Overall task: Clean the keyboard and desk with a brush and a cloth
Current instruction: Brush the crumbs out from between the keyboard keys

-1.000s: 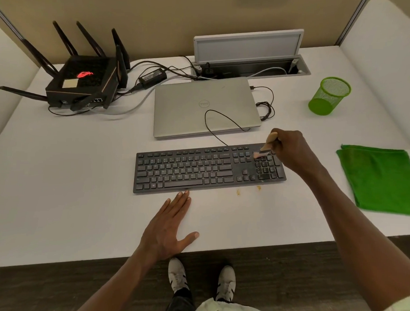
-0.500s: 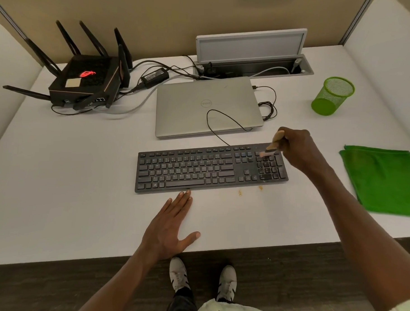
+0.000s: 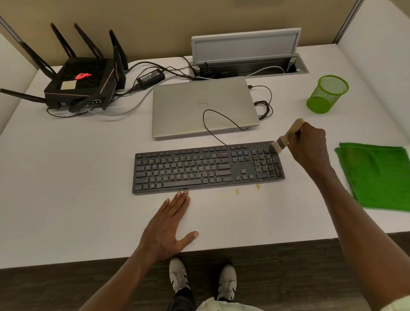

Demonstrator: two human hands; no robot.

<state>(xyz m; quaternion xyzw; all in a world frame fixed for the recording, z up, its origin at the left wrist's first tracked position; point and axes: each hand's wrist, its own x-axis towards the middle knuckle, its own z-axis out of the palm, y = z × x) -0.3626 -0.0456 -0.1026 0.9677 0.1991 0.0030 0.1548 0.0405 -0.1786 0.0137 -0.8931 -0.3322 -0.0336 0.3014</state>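
Brush shifts to the numpad's far right corner; the brushing goes on, cloth untouched.

The left hand stays flat and spread on the counter, fingertips at the near edge of the keyboard. Crumbs lie just beside that edge. The right hand grips the brush, whose bristles, on the numpad's left a second ago, now touch its far corner. The folded cloth remains well right.

Black keyboard, green cloth, green mesh cup, silver laptop
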